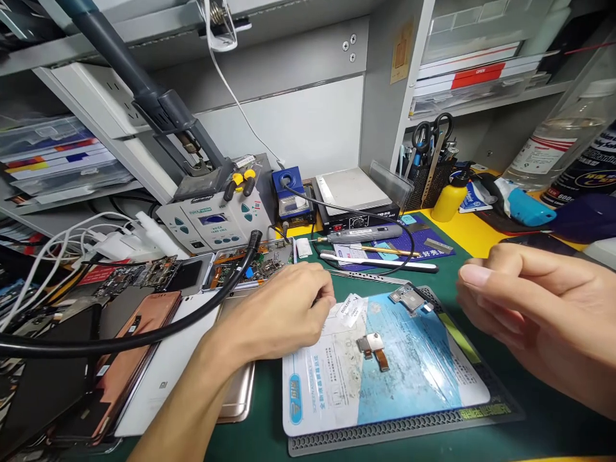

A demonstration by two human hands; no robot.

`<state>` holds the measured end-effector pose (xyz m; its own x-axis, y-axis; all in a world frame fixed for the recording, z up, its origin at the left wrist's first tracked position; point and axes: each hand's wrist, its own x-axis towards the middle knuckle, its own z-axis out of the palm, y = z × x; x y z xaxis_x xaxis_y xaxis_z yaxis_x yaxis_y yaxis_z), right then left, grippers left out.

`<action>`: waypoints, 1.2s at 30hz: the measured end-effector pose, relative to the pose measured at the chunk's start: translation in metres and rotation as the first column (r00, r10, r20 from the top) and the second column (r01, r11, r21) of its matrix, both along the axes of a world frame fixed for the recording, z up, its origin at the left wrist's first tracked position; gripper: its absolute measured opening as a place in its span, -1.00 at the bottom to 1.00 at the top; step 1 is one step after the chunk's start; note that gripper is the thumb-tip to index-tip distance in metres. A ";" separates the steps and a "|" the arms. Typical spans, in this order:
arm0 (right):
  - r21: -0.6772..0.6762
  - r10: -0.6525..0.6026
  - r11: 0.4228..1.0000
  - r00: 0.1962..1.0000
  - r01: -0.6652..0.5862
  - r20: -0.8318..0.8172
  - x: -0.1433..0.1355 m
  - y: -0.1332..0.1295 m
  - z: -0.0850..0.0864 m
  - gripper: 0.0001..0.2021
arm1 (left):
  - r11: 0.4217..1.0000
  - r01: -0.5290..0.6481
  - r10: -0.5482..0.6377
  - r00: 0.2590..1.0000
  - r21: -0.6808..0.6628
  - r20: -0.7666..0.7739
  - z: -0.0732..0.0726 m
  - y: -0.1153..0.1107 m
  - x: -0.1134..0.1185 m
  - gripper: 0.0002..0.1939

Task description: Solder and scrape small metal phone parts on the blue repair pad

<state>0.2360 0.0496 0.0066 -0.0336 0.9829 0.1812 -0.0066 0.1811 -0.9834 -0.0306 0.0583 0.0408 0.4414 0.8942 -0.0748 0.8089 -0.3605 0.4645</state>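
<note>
My left hand (293,308) hangs over the left edge of a printed white-and-blue sheet (332,404), its fingers curled in and no object showing in them. At the right, my right hand (539,314) is closed with the thumb pressed to the fingers; anything between them is hidden. A small camera-like module (374,342) with brown flex strips lies mid-sheet, apart from both hands. Near the sheet's top right rests a silvery metal part (409,298). A small white label (353,309) lies near my left fingers. The sheet lies on a grey patterned mat (385,433).
A black hose (192,327) arches across the left, over several phones and back covers (158,378). Behind stand a hot-air station (216,218), a soldering-iron holder (291,192) and a hot plate (356,192). Scissors (433,135) and a yellow bottle (450,199) stand back right.
</note>
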 end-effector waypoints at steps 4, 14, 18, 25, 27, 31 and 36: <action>0.004 -0.007 1.000 1.000 0.007 -0.001 0.000 0.001 0.001 -0.54 | 0.999 -0.007 0.006 1.000 0.036 0.027 -0.005 -0.001 0.004 -0.83; 0.019 -0.010 1.000 0.999 0.009 0.042 0.000 -0.001 0.003 -0.54 | 0.992 0.037 -0.053 0.989 0.118 0.136 -0.003 -0.003 0.013 -0.84; 0.001 0.008 1.000 0.999 -0.008 0.052 0.001 0.000 0.002 -0.55 | 0.994 0.040 -0.054 0.990 0.106 0.130 -0.003 -0.002 0.014 -0.84; 0.008 0.010 1.000 0.998 -0.010 0.068 0.002 -0.001 0.001 -0.56 | 0.994 0.061 -0.071 0.991 0.087 0.114 -0.004 -0.003 0.014 -0.83; 0.002 0.013 1.000 0.997 -0.013 0.073 0.002 -0.002 0.001 -0.57 | 0.995 0.056 -0.066 0.991 0.086 0.115 -0.005 -0.003 0.014 -0.83; -0.006 0.019 1.000 0.997 -0.019 0.069 0.002 -0.002 0.001 -0.57 | 0.994 0.057 -0.068 0.989 0.088 0.128 -0.004 -0.001 0.013 -0.82; 0.004 0.017 1.000 0.998 -0.017 0.065 0.003 -0.001 0.001 -0.56 | 0.996 0.058 -0.068 0.989 0.072 0.133 -0.003 -0.002 0.010 -0.82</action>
<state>0.2391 0.0491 0.0081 -0.0619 0.9812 0.1826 0.0539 0.1859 -0.9811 -0.0209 0.0562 0.0383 0.4989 0.8653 0.0494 0.7151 -0.4431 0.5407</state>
